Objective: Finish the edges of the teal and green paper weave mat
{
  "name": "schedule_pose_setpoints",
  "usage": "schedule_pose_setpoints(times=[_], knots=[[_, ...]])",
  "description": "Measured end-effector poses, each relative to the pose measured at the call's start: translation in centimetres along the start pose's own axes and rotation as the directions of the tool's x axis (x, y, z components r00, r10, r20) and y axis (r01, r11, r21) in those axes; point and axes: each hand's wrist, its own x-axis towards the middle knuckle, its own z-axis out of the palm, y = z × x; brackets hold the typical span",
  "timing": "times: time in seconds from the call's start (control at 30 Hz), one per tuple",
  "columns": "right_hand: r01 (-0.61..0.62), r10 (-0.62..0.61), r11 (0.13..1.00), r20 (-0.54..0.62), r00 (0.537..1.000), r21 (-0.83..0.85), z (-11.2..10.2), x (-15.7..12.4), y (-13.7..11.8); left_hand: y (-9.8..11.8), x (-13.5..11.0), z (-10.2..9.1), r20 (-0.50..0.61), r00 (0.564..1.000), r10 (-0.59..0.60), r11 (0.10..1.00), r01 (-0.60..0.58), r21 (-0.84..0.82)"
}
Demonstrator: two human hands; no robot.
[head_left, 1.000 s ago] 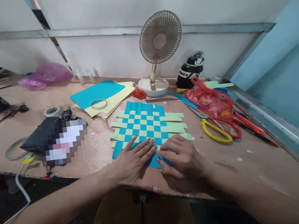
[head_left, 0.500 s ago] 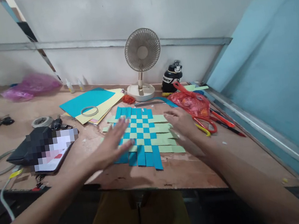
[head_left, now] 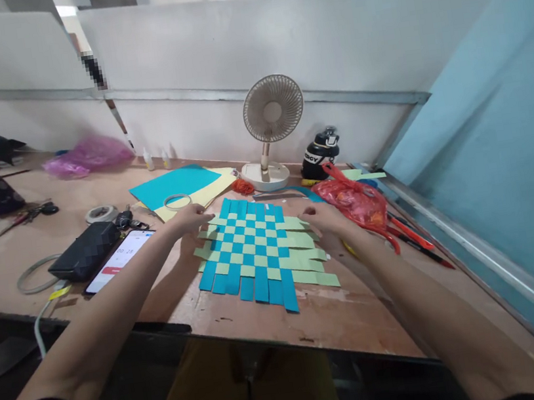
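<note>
A woven paper mat [head_left: 254,248] of blue and light green strips lies flat on the wooden table [head_left: 352,310] in front of me. My left hand [head_left: 189,221] is at the mat's far left corner, its fingers curled onto the green strip ends there. At the mat's right edge my right hand [head_left: 323,218] has its fingers bent onto the loose green strip ends. Both forearms reach in from the near edge on either side of the mat.
Behind the mat stand a small fan [head_left: 272,126] and a black bottle [head_left: 319,149]. A red plastic bag [head_left: 359,200] and red-handled scissors [head_left: 413,232] lie right. Blue and yellow sheets [head_left: 179,180], a phone [head_left: 119,260], a black pouch [head_left: 84,251] and tape rolls lie left.
Both hands left the mat's near edge, where they pressed the blue strips, and moved apart to its left and right sides. The camera view has lifted and pulled back.
</note>
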Motion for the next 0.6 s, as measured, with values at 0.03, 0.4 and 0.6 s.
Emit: schedule_pose_setpoints(times=[0.03,0.4,0.6], knots=[[-0.006,0.006,1.000,0.000,1.000,-0.008,0.1,0.0,0.0,0.2,0.4,0.0,-0.003,1.000,-0.009,1.000,0.009,0.011],[-0.049,0.050,0.998,-0.016,0.999,0.034,1.1,-0.8,-0.1,2.0,3.3,0.0,0.046,0.995,-0.092,0.995,0.090,0.042],[-0.050,0.055,0.994,-0.049,0.997,0.100,1.1,-0.8,0.2,2.1,3.3,0.0,0.076,0.994,-0.080,0.995,0.084,-0.048]])
